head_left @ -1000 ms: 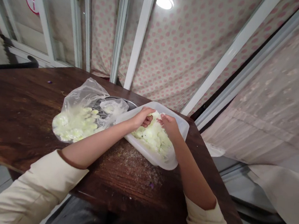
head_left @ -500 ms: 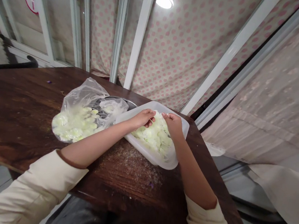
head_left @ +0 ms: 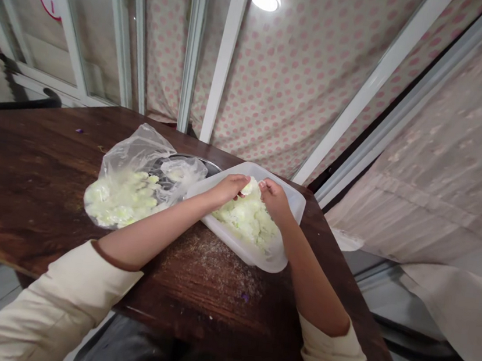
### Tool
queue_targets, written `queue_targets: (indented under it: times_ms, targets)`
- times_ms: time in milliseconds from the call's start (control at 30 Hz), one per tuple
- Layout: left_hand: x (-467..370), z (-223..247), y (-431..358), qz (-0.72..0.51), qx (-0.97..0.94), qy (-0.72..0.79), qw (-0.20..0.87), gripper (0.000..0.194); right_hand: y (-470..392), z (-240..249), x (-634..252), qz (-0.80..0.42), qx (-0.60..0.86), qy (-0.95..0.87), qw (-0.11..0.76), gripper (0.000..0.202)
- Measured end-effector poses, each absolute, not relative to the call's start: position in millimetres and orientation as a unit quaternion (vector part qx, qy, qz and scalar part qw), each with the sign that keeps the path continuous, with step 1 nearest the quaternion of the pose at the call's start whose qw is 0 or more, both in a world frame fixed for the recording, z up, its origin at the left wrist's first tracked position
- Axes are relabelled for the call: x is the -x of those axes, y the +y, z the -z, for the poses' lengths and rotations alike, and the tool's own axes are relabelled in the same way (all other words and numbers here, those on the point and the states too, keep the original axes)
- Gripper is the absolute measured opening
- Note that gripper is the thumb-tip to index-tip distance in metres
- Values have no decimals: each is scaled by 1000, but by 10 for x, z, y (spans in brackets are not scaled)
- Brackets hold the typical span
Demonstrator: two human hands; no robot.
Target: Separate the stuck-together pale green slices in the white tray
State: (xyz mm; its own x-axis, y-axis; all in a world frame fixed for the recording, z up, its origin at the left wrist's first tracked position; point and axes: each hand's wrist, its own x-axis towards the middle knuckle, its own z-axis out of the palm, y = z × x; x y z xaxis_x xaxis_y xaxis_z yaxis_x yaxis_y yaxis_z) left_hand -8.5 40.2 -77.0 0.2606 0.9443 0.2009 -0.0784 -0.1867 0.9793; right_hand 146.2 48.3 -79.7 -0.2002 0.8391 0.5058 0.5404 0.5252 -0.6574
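Observation:
My left hand [head_left: 232, 189] is closed over the far part of a white translucent plastic tub [head_left: 277, 261], pinching a pale green-white ruffled piece [head_left: 251, 187] between thumb and fingers. Just to its right, my right hand [head_left: 274, 199] has its thumb and fingertips pressed together; whatever they hold is too small to make out. A heap of similar pale, petal-like pieces [head_left: 247, 219] fills much of the tub below both hands. Left of the tub, a clear plastic bag [head_left: 137, 147] lies with more of these pale pieces inside.
A dark round tray [head_left: 208, 165] sits partly under the bag and behind the tub. White specks [head_left: 216, 268] and a small purple bit [head_left: 245, 297] are scattered on the brown wooden table [head_left: 26, 177]. Framed glass panels with a pink-dotted curtain [head_left: 287, 86] stand behind the table.
The pale piece at my left fingertips shows more clearly now. My right hand has shifted slightly left, with its fingers more curled. Tub and bag stay put.

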Motion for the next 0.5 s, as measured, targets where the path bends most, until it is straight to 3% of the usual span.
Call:
queue_targets:
  times_ms: [200,333,500]
  targets:
    - [83,769,400,-483,-598,354,533,31,480,794,-1457,-195,478,-719,465,38]
    - [81,791,412,-471,-594,349,551,35,505,805,-1462,-237,448,-714,483,29]
    - [83,770,385,-468,-613,344,536,38,498,795,-1446,-196,446,-711,508,38]
